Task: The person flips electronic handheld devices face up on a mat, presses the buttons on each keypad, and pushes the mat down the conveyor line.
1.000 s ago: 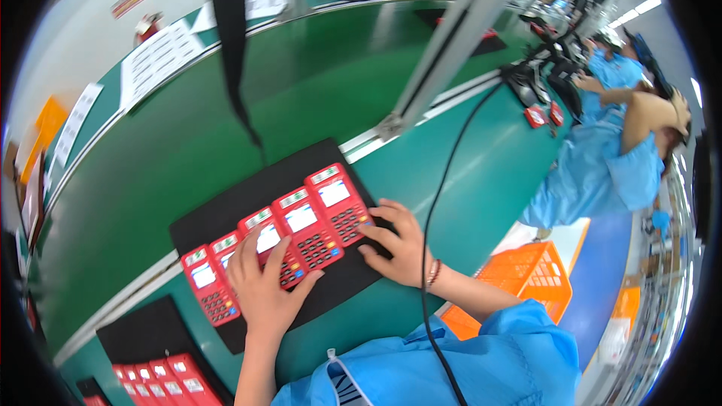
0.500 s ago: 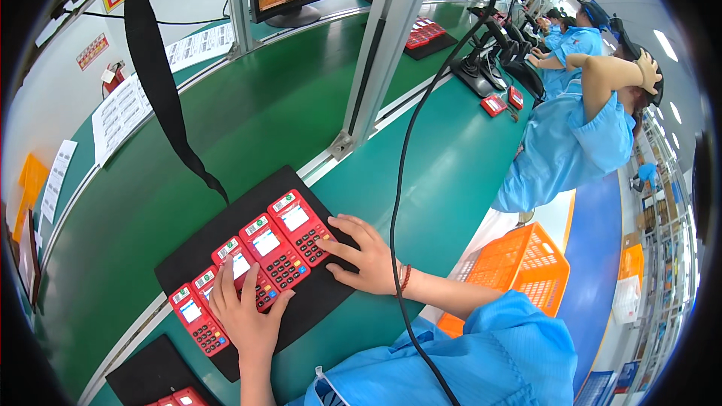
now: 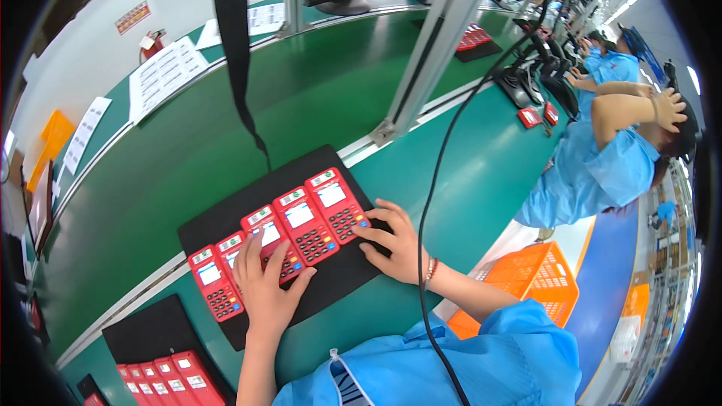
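Several red card payment terminals with small screens and keypads lie side by side on a black mat (image 3: 338, 274). Over the middle of that row rests my left hand (image 3: 267, 286), fingers spread across a terminal with a lit screen (image 3: 268, 234) and hiding parts of its neighbours. My right hand (image 3: 397, 244) is at the right end of the row. Its fingers are apart, with fingertips at the lower keypad edge of the rightmost terminal (image 3: 331, 195). Neither hand is wrapped round anything.
Another black mat (image 3: 139, 331) with red terminals (image 3: 192, 376) lies lower left. A black cable (image 3: 444, 165) hangs right of my right hand; a black strap (image 3: 235, 53) dangles beyond the mat. A metal post (image 3: 429, 60) rises behind. An orange basket (image 3: 555, 274) and a co-worker (image 3: 575, 173) are right.
The view has shifted, so the bench sits further right in the picture and more of the lower-left terminals shows. Both hands stay at nearly the same places on the row.
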The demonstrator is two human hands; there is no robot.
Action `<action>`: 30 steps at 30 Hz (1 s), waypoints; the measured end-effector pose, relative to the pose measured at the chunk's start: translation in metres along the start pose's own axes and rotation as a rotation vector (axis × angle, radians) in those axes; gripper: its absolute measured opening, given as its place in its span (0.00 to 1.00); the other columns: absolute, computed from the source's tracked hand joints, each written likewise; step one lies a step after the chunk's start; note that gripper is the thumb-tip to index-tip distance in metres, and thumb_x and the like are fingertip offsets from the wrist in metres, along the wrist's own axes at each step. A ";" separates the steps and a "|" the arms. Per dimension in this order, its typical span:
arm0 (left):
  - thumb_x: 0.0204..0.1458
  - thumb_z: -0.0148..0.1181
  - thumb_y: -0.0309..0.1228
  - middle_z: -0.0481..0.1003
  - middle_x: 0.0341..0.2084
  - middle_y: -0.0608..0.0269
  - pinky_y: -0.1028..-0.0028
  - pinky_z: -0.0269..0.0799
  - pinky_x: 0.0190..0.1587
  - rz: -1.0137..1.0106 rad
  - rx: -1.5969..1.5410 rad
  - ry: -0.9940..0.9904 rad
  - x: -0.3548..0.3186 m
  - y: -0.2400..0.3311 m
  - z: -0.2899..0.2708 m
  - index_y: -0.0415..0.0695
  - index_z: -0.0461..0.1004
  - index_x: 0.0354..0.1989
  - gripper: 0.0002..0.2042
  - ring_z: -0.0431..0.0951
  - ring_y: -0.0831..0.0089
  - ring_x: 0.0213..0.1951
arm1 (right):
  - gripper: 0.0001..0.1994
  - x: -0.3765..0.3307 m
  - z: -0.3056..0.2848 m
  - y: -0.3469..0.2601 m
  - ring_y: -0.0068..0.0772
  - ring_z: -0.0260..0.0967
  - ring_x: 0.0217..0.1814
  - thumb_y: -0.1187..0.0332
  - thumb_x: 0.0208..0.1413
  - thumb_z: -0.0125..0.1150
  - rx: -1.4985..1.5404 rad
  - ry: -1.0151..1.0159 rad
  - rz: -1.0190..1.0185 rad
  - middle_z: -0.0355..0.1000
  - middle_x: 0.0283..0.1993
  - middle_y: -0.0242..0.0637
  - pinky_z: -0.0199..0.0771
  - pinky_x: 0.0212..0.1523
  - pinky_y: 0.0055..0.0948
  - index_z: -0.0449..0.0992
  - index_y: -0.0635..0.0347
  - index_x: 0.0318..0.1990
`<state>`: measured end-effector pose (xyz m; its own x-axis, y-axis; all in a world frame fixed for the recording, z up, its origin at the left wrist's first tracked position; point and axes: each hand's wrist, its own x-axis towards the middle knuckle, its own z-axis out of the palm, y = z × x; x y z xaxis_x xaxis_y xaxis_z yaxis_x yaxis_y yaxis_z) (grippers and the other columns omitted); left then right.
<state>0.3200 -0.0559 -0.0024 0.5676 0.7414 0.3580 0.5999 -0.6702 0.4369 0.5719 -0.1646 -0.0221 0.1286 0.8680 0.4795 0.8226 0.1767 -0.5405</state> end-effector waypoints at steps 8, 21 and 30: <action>0.39 0.76 0.25 0.78 0.48 0.53 0.60 0.72 0.53 -0.061 -0.213 -0.207 -0.088 -0.016 -0.081 0.41 0.82 0.43 0.19 0.77 0.54 0.50 | 0.21 -0.028 -0.013 -0.032 0.53 0.68 0.65 0.69 0.47 0.74 0.002 -0.103 -0.039 0.73 0.59 0.41 0.74 0.63 0.51 0.83 0.50 0.52; 0.56 0.62 0.22 0.74 0.53 0.50 0.60 0.68 0.62 -0.105 0.013 -0.016 0.043 -0.130 -0.032 0.38 0.79 0.47 0.11 0.74 0.52 0.56 | 0.17 0.124 0.087 0.059 0.52 0.63 0.70 0.66 0.57 0.66 0.010 0.001 -0.131 0.71 0.61 0.44 0.61 0.73 0.53 0.81 0.57 0.53; 0.58 0.61 0.24 0.72 0.60 0.50 0.59 0.64 0.67 -0.140 0.020 -0.046 0.098 -0.167 -0.038 0.40 0.78 0.54 0.15 0.71 0.50 0.63 | 0.16 0.181 0.132 0.085 0.54 0.58 0.75 0.67 0.59 0.62 -0.004 0.036 -0.037 0.69 0.65 0.46 0.50 0.78 0.55 0.82 0.56 0.54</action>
<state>0.2536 0.1300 -0.0091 0.5023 0.8258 0.2565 0.6859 -0.5611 0.4633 0.5925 0.0686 -0.0723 0.1180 0.8435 0.5241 0.8293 0.2066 -0.5192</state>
